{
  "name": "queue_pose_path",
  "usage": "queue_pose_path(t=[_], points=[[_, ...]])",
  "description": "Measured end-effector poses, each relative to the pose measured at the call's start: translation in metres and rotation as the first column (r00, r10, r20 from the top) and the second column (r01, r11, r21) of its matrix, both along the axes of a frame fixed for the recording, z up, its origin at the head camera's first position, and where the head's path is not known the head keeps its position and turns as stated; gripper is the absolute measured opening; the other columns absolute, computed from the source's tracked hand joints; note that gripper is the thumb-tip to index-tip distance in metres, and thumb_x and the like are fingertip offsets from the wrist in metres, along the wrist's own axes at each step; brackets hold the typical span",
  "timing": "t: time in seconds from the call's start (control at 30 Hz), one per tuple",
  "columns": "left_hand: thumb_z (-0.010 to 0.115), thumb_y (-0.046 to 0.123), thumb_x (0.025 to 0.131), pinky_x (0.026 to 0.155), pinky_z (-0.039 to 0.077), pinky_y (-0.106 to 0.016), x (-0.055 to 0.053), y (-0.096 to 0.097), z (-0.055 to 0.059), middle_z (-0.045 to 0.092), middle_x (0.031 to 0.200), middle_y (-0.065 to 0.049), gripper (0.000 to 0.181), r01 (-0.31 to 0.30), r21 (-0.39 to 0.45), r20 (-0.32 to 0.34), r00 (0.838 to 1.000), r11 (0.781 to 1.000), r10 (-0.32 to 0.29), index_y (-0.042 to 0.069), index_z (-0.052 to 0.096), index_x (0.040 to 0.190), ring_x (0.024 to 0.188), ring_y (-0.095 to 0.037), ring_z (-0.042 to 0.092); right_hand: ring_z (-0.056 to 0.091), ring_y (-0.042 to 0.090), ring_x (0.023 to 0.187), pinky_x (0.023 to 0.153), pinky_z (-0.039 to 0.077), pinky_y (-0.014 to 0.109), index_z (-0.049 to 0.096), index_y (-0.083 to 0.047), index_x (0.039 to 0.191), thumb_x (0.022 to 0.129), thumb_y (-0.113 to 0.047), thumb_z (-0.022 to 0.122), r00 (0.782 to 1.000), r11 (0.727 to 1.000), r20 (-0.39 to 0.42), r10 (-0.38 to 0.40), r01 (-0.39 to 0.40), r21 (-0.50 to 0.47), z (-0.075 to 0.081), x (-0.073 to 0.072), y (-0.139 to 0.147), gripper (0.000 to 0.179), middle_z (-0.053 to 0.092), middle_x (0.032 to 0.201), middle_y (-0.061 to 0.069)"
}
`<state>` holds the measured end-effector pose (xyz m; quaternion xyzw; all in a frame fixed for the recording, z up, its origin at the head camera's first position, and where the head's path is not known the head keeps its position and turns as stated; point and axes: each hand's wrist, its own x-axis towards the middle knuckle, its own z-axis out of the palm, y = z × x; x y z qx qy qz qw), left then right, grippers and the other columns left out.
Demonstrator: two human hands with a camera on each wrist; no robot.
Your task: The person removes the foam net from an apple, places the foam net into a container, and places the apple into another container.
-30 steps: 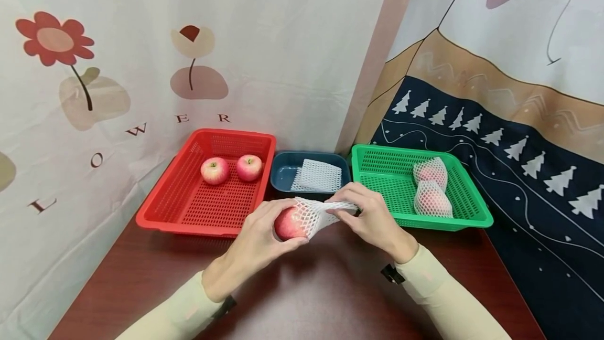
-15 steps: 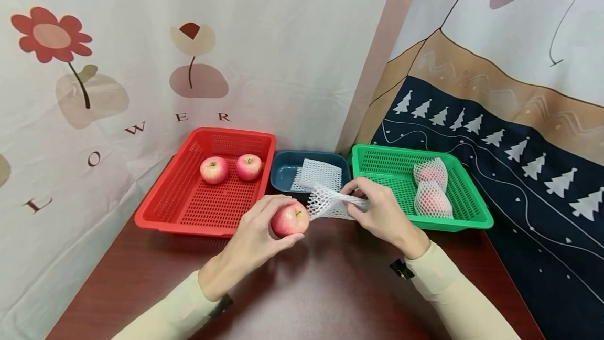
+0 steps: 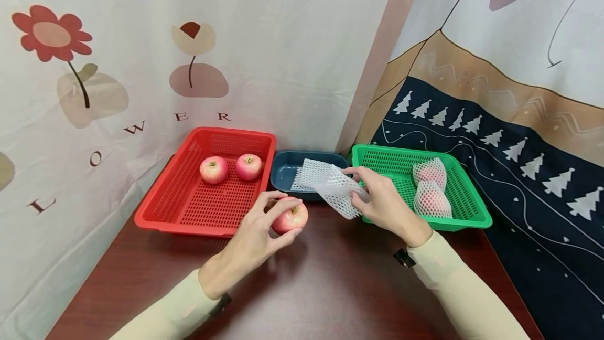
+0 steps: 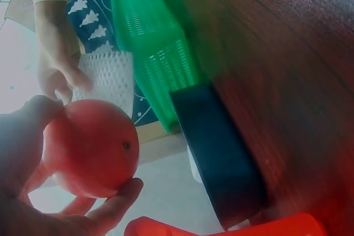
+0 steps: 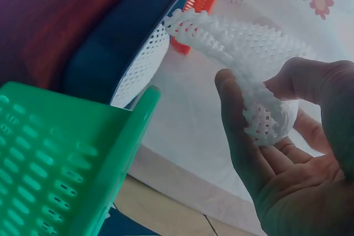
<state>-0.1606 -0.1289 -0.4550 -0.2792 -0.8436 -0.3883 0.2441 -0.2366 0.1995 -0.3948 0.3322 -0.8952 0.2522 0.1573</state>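
Observation:
My left hand (image 3: 255, 230) grips a bare red apple (image 3: 293, 218) above the table, thumb below and fingers over its top; the left wrist view shows the apple (image 4: 97, 147) between thumb and fingers. To the right, my right hand (image 3: 384, 201) pinches a white foam net sleeve (image 3: 341, 192), which hangs apart from the apple. The right wrist view has the sleeve (image 5: 249, 64) held between thumb and fingers, its mesh partly folded. Behind the hands, more foam net sleeves (image 3: 309, 171) lie flat in a dark blue tray (image 3: 283, 172).
At the left stands a red basket (image 3: 189, 214) with two bare apples (image 3: 214, 170). A green basket (image 3: 377, 159) at the right holds two apples in foam nets (image 3: 431, 199). All stand on a dark brown table (image 3: 321, 287) before a printed curtain (image 3: 283, 41).
The foam net sleeve has come off the apple and moved right and up with my right hand. My left hand keeps the apple, now bare, in nearly the same place.

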Motion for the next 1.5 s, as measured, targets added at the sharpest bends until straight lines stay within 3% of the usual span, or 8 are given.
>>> queue_pose_path(t=[0.17,0.4,0.63,1.0,1.2,1.5], points=[[0.101,0.016,0.092,0.070,0.068,-0.026,-0.002,0.000,0.003,0.066,0.143,-0.017,0.060,-0.007,-0.022,-0.006,1.000,1.000,0.007,0.021,0.078,0.147,0.129,-0.030,0.070,0.059,0.018,0.082,0.069,0.054,0.029,0.070,-0.003,0.150,0.102,0.000,0.080,1.000,1.000,0.021,-0.020,0.019,0.020,0.004,-0.007,-0.002,0.050,0.077,0.121,0.015],[0.101,0.015,0.091,0.070,0.068,-0.025,-0.006,-0.001,0.003,0.065,0.145,-0.021,0.061,-0.014,-0.054,-0.043,0.999,0.998,0.012,0.019,0.077,0.147,0.133,-0.034,0.068,0.061,0.026,0.092,0.077,0.055,0.038,0.077,-0.001,0.139,0.104,-0.001,0.079,0.995,0.996,0.083,-0.061,0.055,0.069,0.014,-0.020,-0.008,0.035,0.077,0.122,0.017],[0.101,0.018,0.092,0.077,0.072,-0.032,-0.010,-0.001,0.004,0.068,0.152,-0.021,0.059,-0.036,-0.097,-0.085,0.996,0.995,0.028,0.019,0.078,0.147,0.137,-0.038,0.070,0.069,0.032,0.099,0.088,0.064,0.049,0.081,-0.001,0.127,0.105,-0.002,0.080,0.995,0.994,0.056,-0.084,0.080,0.071,0.023,-0.036,-0.014,0.022,0.078,0.115,0.019],[0.103,0.020,0.091,0.093,0.073,-0.043,-0.011,-0.002,0.006,0.068,0.144,-0.019,0.058,-0.036,-0.104,-0.094,0.995,0.994,0.026,0.017,0.078,0.143,0.132,-0.036,0.068,0.067,0.030,0.092,0.081,0.060,0.044,0.083,-0.003,0.120,0.106,-0.008,0.082,0.989,0.986,0.083,-0.125,0.114,0.121,0.031,-0.059,-0.030,0.016,0.080,0.108,0.017],[0.102,0.022,0.092,0.098,0.072,-0.046,-0.011,-0.002,0.008,0.067,0.146,-0.019,0.059,-0.039,-0.109,-0.074,0.997,0.993,0.031,0.018,0.076,0.145,0.135,-0.036,0.067,0.066,0.031,0.090,0.081,0.060,0.046,0.081,-0.001,0.113,0.103,-0.006,0.081,0.990,0.981,0.053,-0.128,0.119,0.152,0.032,-0.076,-0.039,0.011,0.077,0.104,0.018],[0.102,0.021,0.091,0.091,0.073,-0.044,-0.012,-0.003,0.009,0.067,0.146,-0.019,0.061,-0.039,-0.116,-0.076,0.997,0.993,0.030,0.018,0.074,0.146,0.135,-0.035,0.067,0.075,0.036,0.105,0.093,0.069,0.051,0.079,0.000,0.127,0.105,-0.001,0.076,0.991,0.967,0.043,-0.129,0.116,0.227,0.030,-0.097,-0.056,0.023,0.077,0.121,0.021]])
